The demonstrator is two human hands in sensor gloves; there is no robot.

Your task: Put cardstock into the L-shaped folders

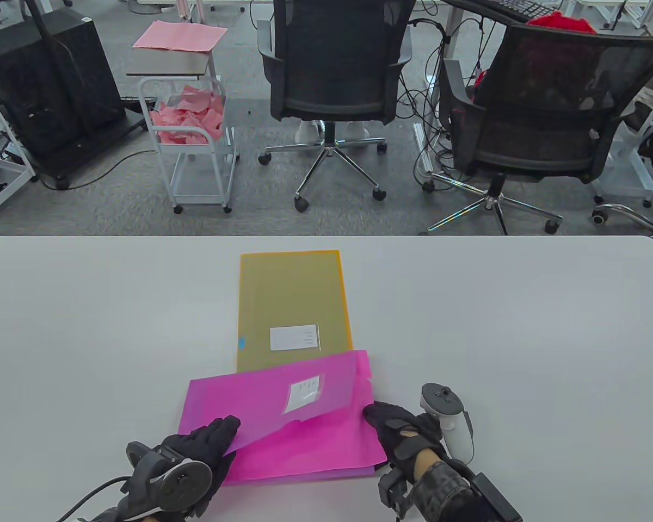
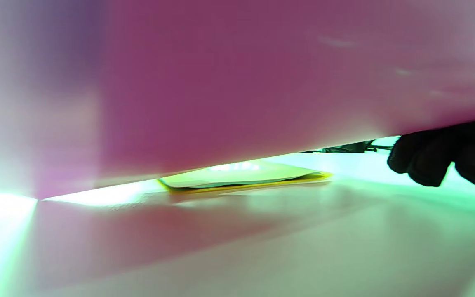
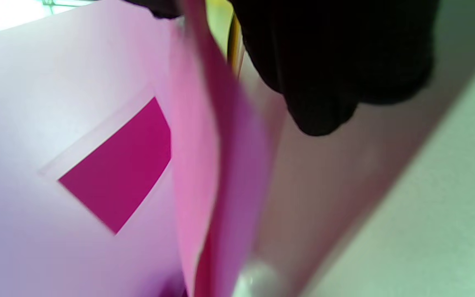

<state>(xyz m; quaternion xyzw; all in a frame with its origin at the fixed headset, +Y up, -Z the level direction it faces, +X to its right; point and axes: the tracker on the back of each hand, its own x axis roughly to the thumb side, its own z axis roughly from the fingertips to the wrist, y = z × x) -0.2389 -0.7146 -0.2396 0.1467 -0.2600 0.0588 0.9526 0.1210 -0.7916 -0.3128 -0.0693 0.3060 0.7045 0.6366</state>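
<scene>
Table view: left hand (image 1: 198,443) grips pink folder's (image 1: 305,446) top sheet, lifting it to open a gap; right hand (image 1: 400,432) presses folder's right edge flat on table (image 1: 522,337). Yellow folder (image 1: 291,304) lies beyond, waiting. Cardstock not identifiable.

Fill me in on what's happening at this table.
A person in sensor gloves is working on a pink folder near the table's front edge. The left hand lifts its translucent top sheet, while the right hand rests on its right edge. An orange folder lies flat behind, partly overlapped.
</scene>
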